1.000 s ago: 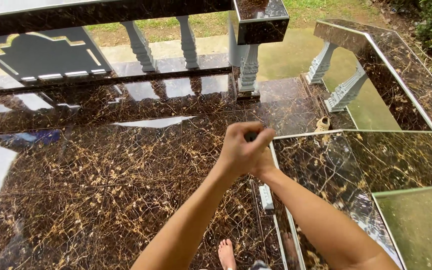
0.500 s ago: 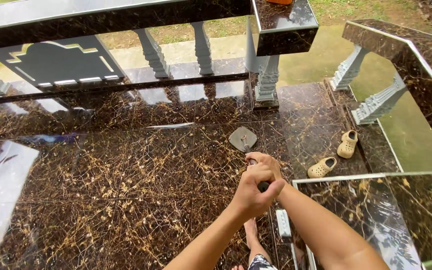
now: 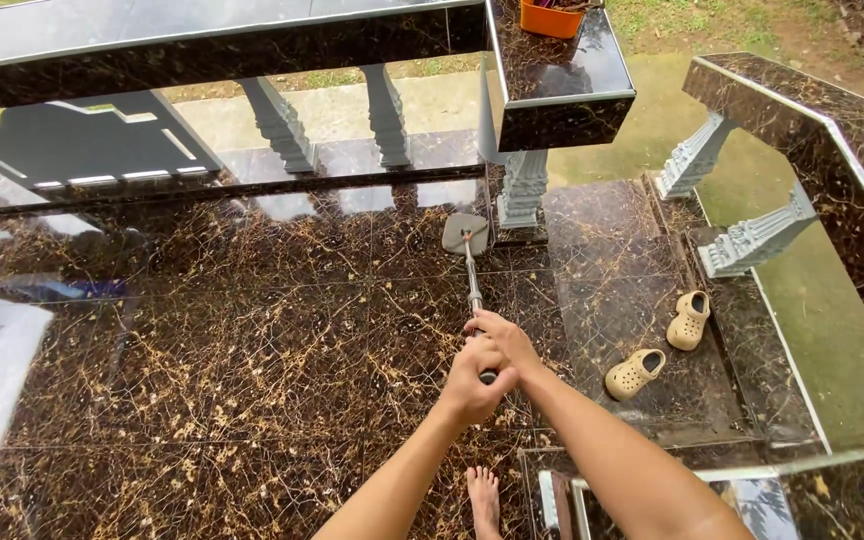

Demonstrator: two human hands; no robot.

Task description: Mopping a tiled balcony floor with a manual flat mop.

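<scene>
While I stand barefoot on a glossy dark brown marble-patterned floor (image 3: 202, 370), both my hands wrap a long-handled flat mop (image 3: 470, 262). My left hand (image 3: 469, 385) is curled tight around the end of the pole, fingers pressed together around it. My right hand (image 3: 500, 337) sits just above it, touching it, fingers laid along and around the pole. The pole runs away from me to the grey mop head (image 3: 465, 233), which lies flat on the floor, well out from my foot (image 3: 484, 497) and just beside the base of a pale carved pillar (image 3: 522, 190). A dark railing (image 3: 202, 45) with balusters crosses the top of the view, and an orange pot (image 3: 552, 17) stands on the corner post. A pair of beige clogs (image 3: 660, 347) lies to my right on a lower step, apart from the mop.

To mop well here, I judge the head should stay flat, with even downward pressure from the upper hand, steady overlapping strokes, and care not to knock the pillar base.
</scene>
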